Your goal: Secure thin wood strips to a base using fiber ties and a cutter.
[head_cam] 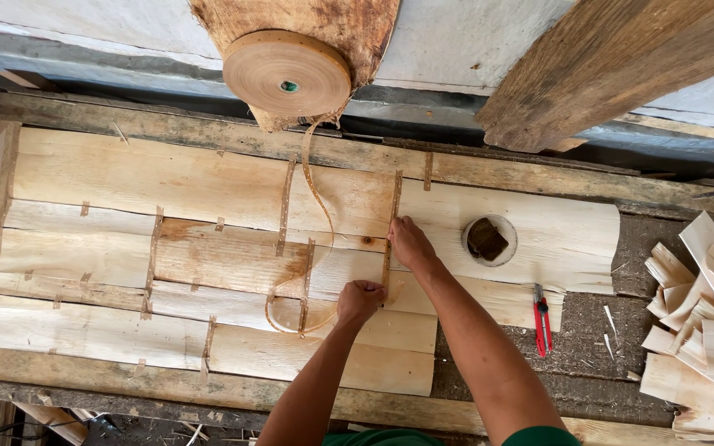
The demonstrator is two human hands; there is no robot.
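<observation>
We see a long rough table (pixel 59 376) covered by a patchwork of thin, pale wood veneer sheets (pixel 126 177), joined edge to edge by short strips of brown tape. These sheets look light, stiff along the grain yet brittle, so we judge they would split if lifted by one corner; flat support under the edges would suit them better. At the far side a big roll of brown paper tape (pixel 287 73) hangs, and a loose tape strip (pixel 317 198) curls down from it across the veneer; it looks soft and limp, best pinched near its end. Our left hand (pixel 360 301) is curled closed on the near end of a vertical tape strip, and our right hand (pixel 407 241) presses flat, fingers extended, farther up that seam. To the right, a small round dish (pixel 489 240) holds a dark sponge-like lump. Red-handled pliers (pixel 542 318) lie near it, and loose veneer offcuts (pixel 696 330) pile at the right edge.
</observation>
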